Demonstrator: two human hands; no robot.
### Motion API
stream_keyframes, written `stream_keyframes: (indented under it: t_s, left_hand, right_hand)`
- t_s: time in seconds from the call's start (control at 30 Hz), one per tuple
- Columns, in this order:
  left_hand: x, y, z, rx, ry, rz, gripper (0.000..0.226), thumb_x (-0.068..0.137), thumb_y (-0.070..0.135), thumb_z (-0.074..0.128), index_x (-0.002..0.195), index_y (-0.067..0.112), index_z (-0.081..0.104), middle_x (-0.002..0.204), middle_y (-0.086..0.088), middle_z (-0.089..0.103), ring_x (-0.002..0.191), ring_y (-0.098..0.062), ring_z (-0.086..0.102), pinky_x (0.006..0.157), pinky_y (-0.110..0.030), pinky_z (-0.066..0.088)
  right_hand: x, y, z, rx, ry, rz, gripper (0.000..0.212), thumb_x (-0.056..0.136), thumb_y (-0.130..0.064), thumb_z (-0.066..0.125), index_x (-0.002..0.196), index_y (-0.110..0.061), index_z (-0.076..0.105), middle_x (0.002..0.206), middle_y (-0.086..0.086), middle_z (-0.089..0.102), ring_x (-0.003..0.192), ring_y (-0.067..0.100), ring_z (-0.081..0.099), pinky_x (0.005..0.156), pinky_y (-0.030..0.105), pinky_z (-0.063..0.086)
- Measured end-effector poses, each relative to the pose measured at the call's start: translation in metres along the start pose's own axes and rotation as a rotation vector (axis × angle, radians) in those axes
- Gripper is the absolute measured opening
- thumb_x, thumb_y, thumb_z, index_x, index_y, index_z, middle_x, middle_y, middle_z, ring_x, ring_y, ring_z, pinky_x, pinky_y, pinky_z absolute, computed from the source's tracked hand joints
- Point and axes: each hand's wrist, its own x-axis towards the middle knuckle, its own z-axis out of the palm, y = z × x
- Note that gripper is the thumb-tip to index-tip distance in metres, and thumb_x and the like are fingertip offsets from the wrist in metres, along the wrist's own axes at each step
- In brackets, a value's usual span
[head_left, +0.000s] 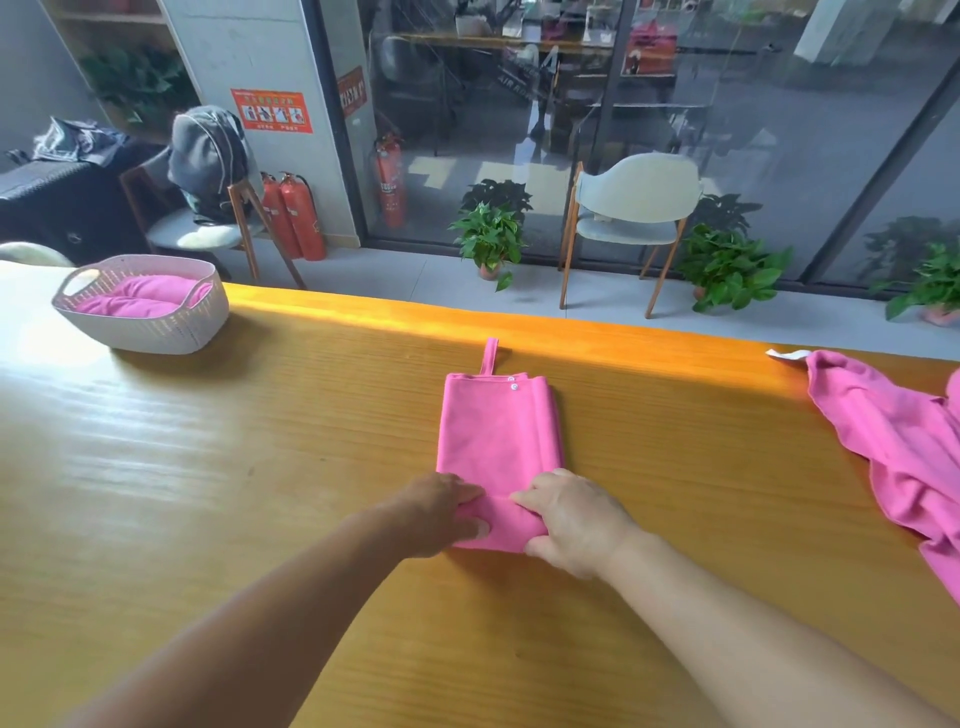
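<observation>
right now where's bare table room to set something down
Bare table between the basket and the folded towel; another strip between that towel and the loose pink cloth. Crowded at the towel's near end, gripped by left hand and right hand.

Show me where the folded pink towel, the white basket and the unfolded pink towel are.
folded pink towel (498, 436), head view, middle of its flat top layer.
white basket (150, 330), head view, on its front wall.
unfolded pink towel (898, 447), head view, on its rumpled middle.
</observation>
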Motion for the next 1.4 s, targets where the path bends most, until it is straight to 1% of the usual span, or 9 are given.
stream_keyframes:
  t_s: [0.13, 0.37, 0.5, 0.63, 0.8, 1.03, 1.1, 1.23, 1.4]
  left_hand:
    - [-0.011, 0.003, 0.008, 0.309, 0.095, 0.072, 0.080, 0.075, 0.058, 0.072, 0.144, 0.029, 0.043, 0.132, 0.004, 0.038, 0.123, -0.018, 0.036, 0.111, -0.035, 0.028]
    - [-0.018, 0.006, 0.004, 0.086, 0.053, 0.043, 0.055, 0.077, 0.031, 0.079, 0.127, 0.028, 0.054, 0.116, 0.002, 0.060, 0.105, -0.019, 0.055, 0.087, -0.033, 0.049]
    - [-0.010, 0.007, -0.007, 0.029, -0.016, 0.020, 0.051, 0.080, 0.031, 0.077, 0.127, 0.026, 0.058, 0.115, -0.001, 0.059, 0.094, -0.017, 0.052, 0.080, -0.031, 0.047]
    - [-0.001, 0.001, -0.014, -0.070, -0.063, -0.008, 0.050, 0.081, 0.036, 0.075, 0.128, 0.026, 0.060, 0.118, 0.003, 0.058, 0.103, -0.018, 0.054, 0.087, -0.032, 0.048]
    - [0.003, 0.001, -0.010, 0.069, -0.047, 0.006, 0.043, 0.088, 0.044, 0.065, 0.127, 0.027, 0.062, 0.125, -0.001, 0.044, 0.118, -0.020, 0.038, 0.103, -0.040, 0.040]
    - [-0.026, 0.004, 0.024, 0.243, 0.252, 0.119, 0.068, 0.085, 0.052, 0.065, 0.140, 0.023, 0.039, 0.142, 0.002, 0.041, 0.131, -0.020, 0.039, 0.106, -0.032, 0.034]
    - [-0.028, 0.005, 0.030, 0.329, 0.294, 0.135, 0.069, 0.080, 0.049, 0.070, 0.138, 0.022, 0.043, 0.138, 0.004, 0.038, 0.127, -0.016, 0.038, 0.108, -0.030, 0.031]
    - [-0.022, 0.009, 0.023, 0.381, 0.242, 0.141, 0.058, 0.081, 0.044, 0.070, 0.131, 0.022, 0.053, 0.126, 0.004, 0.048, 0.119, -0.015, 0.044, 0.107, -0.029, 0.030]
    - [-0.011, 0.005, 0.008, 0.217, 0.078, 0.084, 0.050, 0.077, 0.043, 0.076, 0.119, 0.019, 0.062, 0.116, 0.000, 0.053, 0.110, -0.018, 0.049, 0.094, -0.032, 0.042]
  right_hand:
    - [0.005, 0.001, -0.004, 0.123, -0.129, 0.045, 0.056, 0.081, -0.040, 0.073, 0.134, -0.027, 0.060, 0.126, -0.004, 0.064, 0.119, 0.019, 0.056, 0.096, 0.027, 0.044]
    - [0.002, 0.009, -0.005, 0.500, -0.335, 0.168, 0.053, 0.072, -0.040, 0.084, 0.121, -0.028, 0.070, 0.113, -0.013, 0.069, 0.102, 0.005, 0.061, 0.079, 0.017, 0.042]
    - [-0.010, 0.003, -0.006, 0.444, -0.141, 0.175, 0.055, 0.075, -0.039, 0.082, 0.127, -0.029, 0.065, 0.119, -0.009, 0.064, 0.111, 0.009, 0.059, 0.095, 0.025, 0.047]
    - [-0.023, -0.010, 0.002, 0.139, 0.094, -0.047, 0.047, 0.087, -0.047, 0.064, 0.128, -0.025, 0.062, 0.119, -0.007, 0.060, 0.112, 0.015, 0.052, 0.101, 0.031, 0.042]
    - [-0.021, -0.014, 0.014, -0.026, 0.061, 0.000, 0.054, 0.085, -0.048, 0.069, 0.129, -0.021, 0.056, 0.124, -0.004, 0.056, 0.119, 0.019, 0.047, 0.105, 0.032, 0.038]
    - [-0.001, -0.004, -0.004, 0.220, -0.119, 0.149, 0.032, 0.076, -0.040, 0.075, 0.105, -0.026, 0.070, 0.096, -0.003, 0.069, 0.093, 0.022, 0.062, 0.080, 0.033, 0.052]
    - [-0.002, -0.004, -0.002, 0.311, -0.172, 0.175, 0.045, 0.075, -0.042, 0.078, 0.116, -0.025, 0.071, 0.109, -0.003, 0.071, 0.098, 0.017, 0.064, 0.082, 0.030, 0.051]
    - [-0.011, -0.007, 0.000, 0.492, -0.198, 0.216, 0.062, 0.074, -0.042, 0.083, 0.131, -0.023, 0.064, 0.125, -0.009, 0.065, 0.116, 0.012, 0.060, 0.097, 0.029, 0.048]
    - [-0.020, -0.013, -0.005, 0.241, 0.038, 0.054, 0.051, 0.081, -0.043, 0.074, 0.128, -0.026, 0.064, 0.120, -0.009, 0.061, 0.113, 0.011, 0.052, 0.099, 0.032, 0.046]
